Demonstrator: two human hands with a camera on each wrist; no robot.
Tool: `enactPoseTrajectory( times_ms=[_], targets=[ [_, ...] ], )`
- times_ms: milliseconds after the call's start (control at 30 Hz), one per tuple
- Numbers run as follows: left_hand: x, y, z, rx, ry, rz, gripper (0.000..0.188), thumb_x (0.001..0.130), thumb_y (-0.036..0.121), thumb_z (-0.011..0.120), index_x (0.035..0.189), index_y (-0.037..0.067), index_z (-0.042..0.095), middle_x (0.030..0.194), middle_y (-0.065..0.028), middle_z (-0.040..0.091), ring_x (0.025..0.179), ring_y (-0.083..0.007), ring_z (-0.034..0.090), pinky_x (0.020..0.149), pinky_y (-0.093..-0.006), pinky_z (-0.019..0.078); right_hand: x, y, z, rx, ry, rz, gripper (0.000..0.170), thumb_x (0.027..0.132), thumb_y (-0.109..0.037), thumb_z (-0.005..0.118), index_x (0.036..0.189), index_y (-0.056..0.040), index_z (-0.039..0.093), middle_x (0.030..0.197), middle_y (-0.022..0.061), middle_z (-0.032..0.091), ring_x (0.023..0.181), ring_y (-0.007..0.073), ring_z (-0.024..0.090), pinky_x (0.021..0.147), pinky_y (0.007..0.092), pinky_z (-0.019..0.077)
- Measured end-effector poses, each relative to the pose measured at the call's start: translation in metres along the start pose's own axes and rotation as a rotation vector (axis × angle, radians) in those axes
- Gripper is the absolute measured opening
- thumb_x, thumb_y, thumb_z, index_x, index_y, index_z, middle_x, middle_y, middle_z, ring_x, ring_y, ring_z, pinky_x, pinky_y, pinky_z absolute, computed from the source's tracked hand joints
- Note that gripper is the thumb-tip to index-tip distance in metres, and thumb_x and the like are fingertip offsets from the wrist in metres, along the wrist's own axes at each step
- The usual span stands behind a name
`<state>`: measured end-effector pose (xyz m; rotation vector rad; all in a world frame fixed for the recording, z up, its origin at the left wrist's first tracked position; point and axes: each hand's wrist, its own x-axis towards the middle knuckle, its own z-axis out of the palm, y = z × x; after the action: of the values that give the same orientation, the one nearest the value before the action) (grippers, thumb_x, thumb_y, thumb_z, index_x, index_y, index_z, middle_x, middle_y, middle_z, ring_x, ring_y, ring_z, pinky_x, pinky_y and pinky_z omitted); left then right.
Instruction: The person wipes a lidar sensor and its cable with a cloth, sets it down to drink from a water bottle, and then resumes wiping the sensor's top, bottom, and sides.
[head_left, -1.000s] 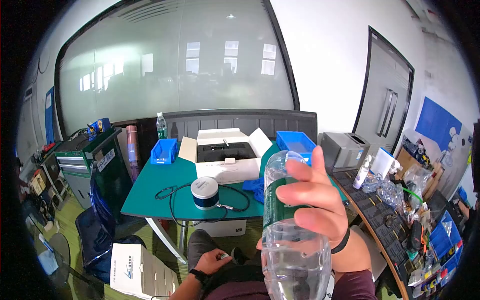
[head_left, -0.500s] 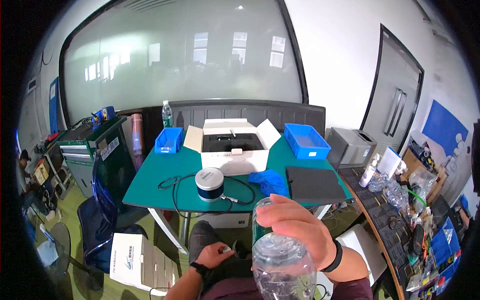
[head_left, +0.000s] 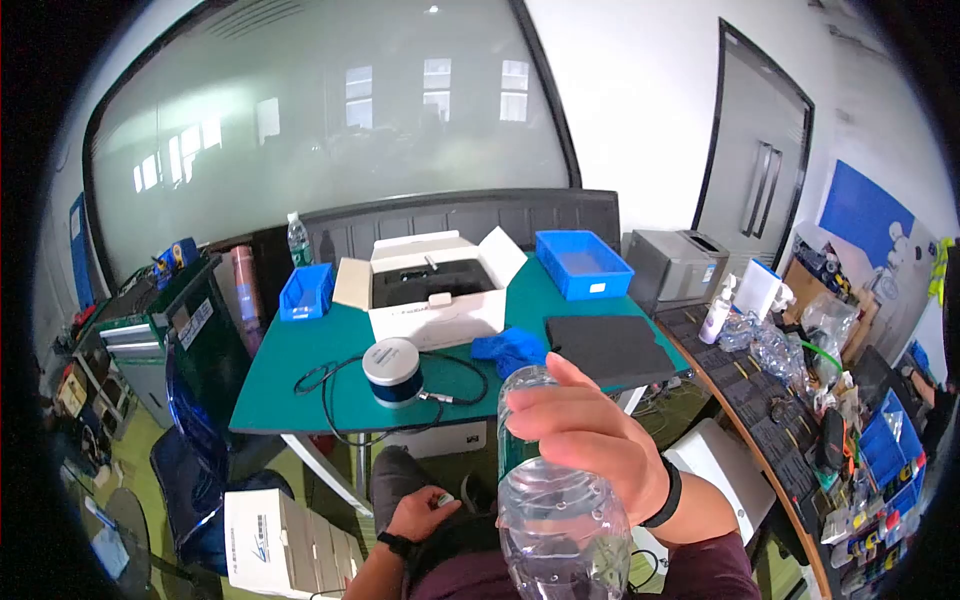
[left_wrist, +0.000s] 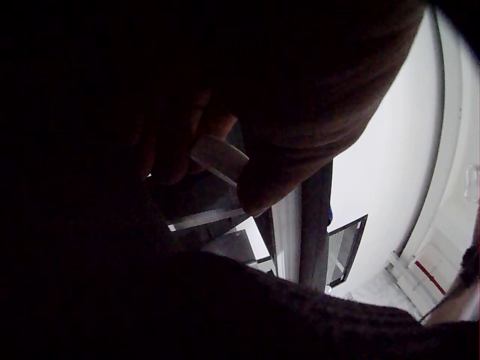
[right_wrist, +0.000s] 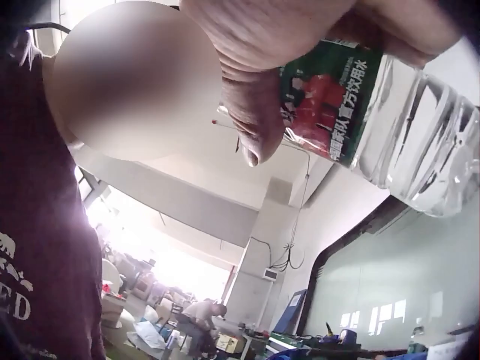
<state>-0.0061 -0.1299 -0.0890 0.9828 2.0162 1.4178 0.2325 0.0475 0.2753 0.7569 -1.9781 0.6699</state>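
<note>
My right hand (head_left: 600, 450) grips a clear plastic bottle (head_left: 560, 530) close to the camera, its base end towards the head view. In the right wrist view the thumb and fingers of that hand (right_wrist: 277, 45) wrap the bottle's green and red label (right_wrist: 330, 105). Low over the lap, my left hand (head_left: 422, 515) pinches a small pale cap-like piece (head_left: 446, 499). The left wrist view is dark, but shows the pale piece (left_wrist: 220, 159) between thumb and fingers of the left hand (left_wrist: 300, 97).
On the green table (head_left: 270, 390) are an open white box (head_left: 440, 322), blue bins (head_left: 585, 265), a round white-topped device (head_left: 392, 372) with a black cable, a blue cloth (head_left: 510, 350) and a dark flat pad (head_left: 612, 350). A cluttered workbench (head_left: 735, 400) stands at the right.
The bottle in my right hand has dropped from its raised position and tipped, its base now nearer the camera. The head view has shifted. My left hand keeps its pinch on the small piece.
</note>
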Motion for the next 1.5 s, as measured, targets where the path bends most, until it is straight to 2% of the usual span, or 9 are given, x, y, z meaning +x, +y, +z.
enactPoseTrajectory(
  times_ms=[400,533,633,700,833,1033,1233,1433,1500],
  targets=[
    [0.008,-0.01,-0.004,0.276,-0.028,0.143,0.057,0.088,0.054,0.08,0.113,0.003,0.073,0.088,-0.0128,0.074,0.081,-0.0272,0.072,0.072,-0.041,0.0565,0.016,-0.009,-0.032,-0.293,0.091,-0.175,0.055,0.084,-0.012,0.084,0.131,-0.0082,0.056,0.133,0.0192,0.066,0.127,0.0393,0.063,0.123,0.0613,0.0248],
    [0.019,-0.046,0.001,0.103,-0.045,0.088,0.059,0.089,0.056,0.078,0.115,0.004,0.072,0.089,-0.0122,0.074,0.08,-0.0273,0.072,0.071,-0.0423,0.0563,0.022,-0.015,-0.041,-0.336,0.128,-0.21,0.054,0.085,-0.013,0.083,0.131,-0.0107,0.055,0.133,0.0187,0.066,0.127,0.0389,0.063,0.124,0.0608,0.0232],
    [0.008,-0.005,-0.007,0.161,-0.084,0.095,0.06,0.09,0.058,0.077,0.117,0.004,0.071,0.09,-0.0119,0.074,0.081,-0.0275,0.071,0.071,-0.0436,0.0559,0.024,-0.015,-0.049,-0.382,0.138,-0.22,0.054,0.085,-0.013,0.083,0.132,-0.0124,0.054,0.132,0.0183,0.067,0.128,0.0388,0.063,0.124,0.0606,0.0223],
    [0.004,0.02,-0.008,0.308,-0.11,-0.063,0.035,0.093,0.026,0.075,0.121,0.006,0.072,0.112,-0.0181,0.076,0.108,-0.0277,0.073,0.092,-0.0386,0.0556,0.023,-0.013,-0.052,-0.41,0.137,-0.25,0.055,0.086,-0.013,0.082,0.132,-0.0126,0.054,0.132,0.0181,0.067,0.128,0.0387,0.063,0.124,0.0605,0.0223],
    [0.008,-0.002,-0.005,0.241,-0.077,-0.002,0.036,0.092,0.028,0.077,0.118,0.003,0.073,0.11,-0.0182,0.077,0.103,-0.027,0.075,0.089,-0.0389,0.0568,0.023,-0.017,-0.052,-0.412,0.146,-0.24,0.056,0.085,-0.014,0.083,0.133,-0.0126,0.053,0.132,0.0177,0.067,0.127,0.039,0.063,0.124,0.061,0.022],
    [0.001,0.005,-0.005,0.255,-0.012,0.071,0.053,0.09,0.052,0.079,0.108,0.002,0.074,0.089,-0.0133,0.074,0.082,-0.0262,0.072,0.073,-0.0413,0.0563,0.008,-0.021,-0.046,-0.329,0.062,-0.125,0.062,0.081,-0.016,0.087,0.134,-0.0073,0.055,0.131,0.0195,0.067,0.119,0.0384,0.067,0.113,0.0597,0.0419],
    [0.003,-0.005,-0.003,0.084,-0.009,0.029,0.041,0.09,0.038,0.082,0.108,0.002,0.073,0.084,-0.008,0.073,0.076,-0.0166,0.07,0.068,-0.0349,0.0545,-0.022,-0.019,-0.032,-0.192,0.033,-0.011,0.07,0.077,-0.022,0.092,0.132,0.0036,0.056,0.126,0.0194,0.068,0.11,0.0381,0.069,0.096,0.0471,0.0564],
    [0.001,0.078,-0.021,-0.143,-0.015,0.093,0.025,0.094,0.008,0.077,0.116,0.0,0.067,0.084,-0.0014,0.068,0.073,-0.0083,0.062,0.065,-0.0267,0.051,-0.067,-0.017,-0.019,-0.025,0.037,0.19,0.075,0.074,-0.024,0.094,0.134,0.0014,0.055,0.125,0.0187,0.068,0.11,0.0368,0.07,0.093,0.0443,0.0567],
    [-0.003,0.12,-0.026,-0.301,-0.025,0.141,0.029,0.095,0.002,0.074,0.122,0.0,0.065,0.091,-0.0012,0.067,0.076,-0.0078,0.061,0.068,-0.0251,0.051,-0.08,-0.016,-0.016,0.082,-0.126,0.478,0.08,0.071,-0.025,0.094,0.135,-0.0011,0.053,0.126,0.0174,0.067,0.112,0.036,0.069,0.095,0.0436,0.0558]
  ],
)
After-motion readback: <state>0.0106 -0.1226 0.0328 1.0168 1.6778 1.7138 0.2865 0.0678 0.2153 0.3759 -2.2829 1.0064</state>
